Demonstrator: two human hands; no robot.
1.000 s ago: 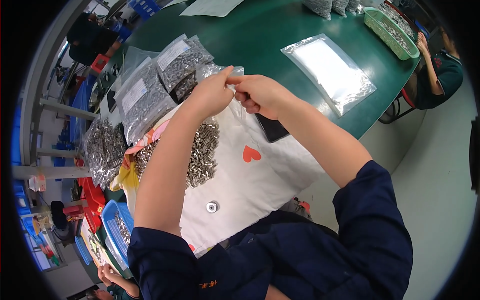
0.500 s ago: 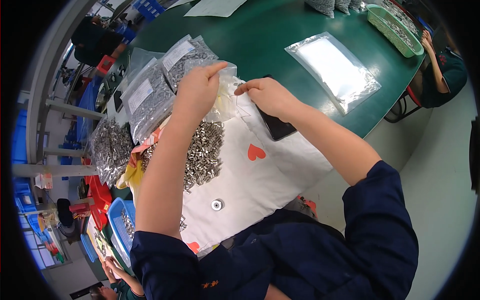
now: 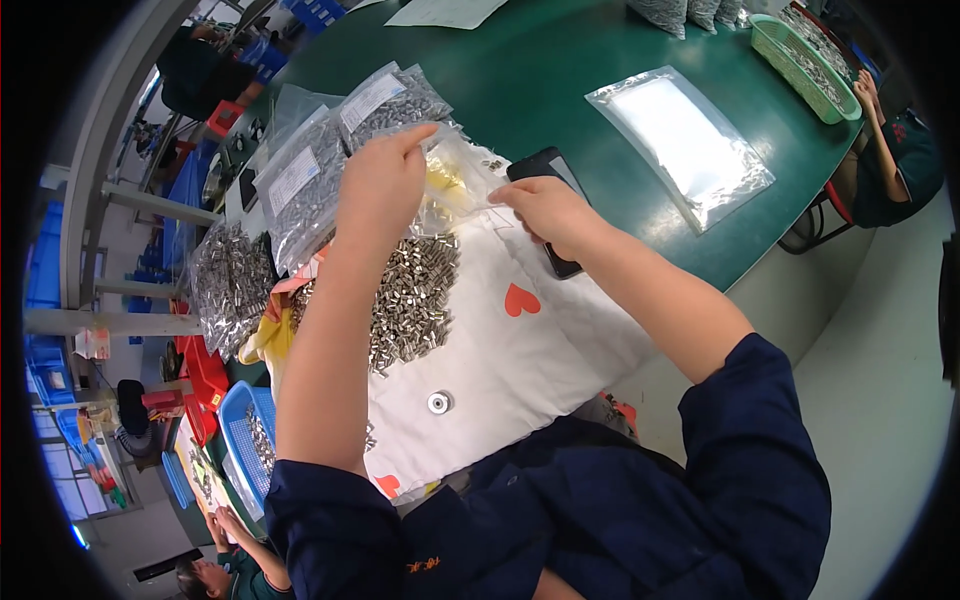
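A clear plastic bag (image 3: 447,190), with something yellowish showing through it, spans the gap between my hands. My left hand (image 3: 385,185) is closed on its left side, index finger stretched forward. With fingertips pinched, my right hand (image 3: 548,212) holds the bag's right edge. Beneath and nearer to me, a heap of small silver metal cylinders (image 3: 410,305) lies on a white cloth (image 3: 490,370) printed with red hearts. A black phone (image 3: 563,268) lies partly under my right hand. Closer to me sits a small round white-and-metal piece (image 3: 439,402).
Filled, labelled bags (image 3: 300,185) crowd the left, beside another bag of metal parts (image 3: 232,285) and a blue basket (image 3: 240,425). A flat clear packet (image 3: 680,145) lies on the green table (image 3: 540,60). Far right, a co-worker (image 3: 900,160) sits near a green basket (image 3: 800,65).
My right hand has drawn slightly toward me and right, with the bag's edge now stretched to its fingertips. More of the phone shows. The whole view has shifted a little.
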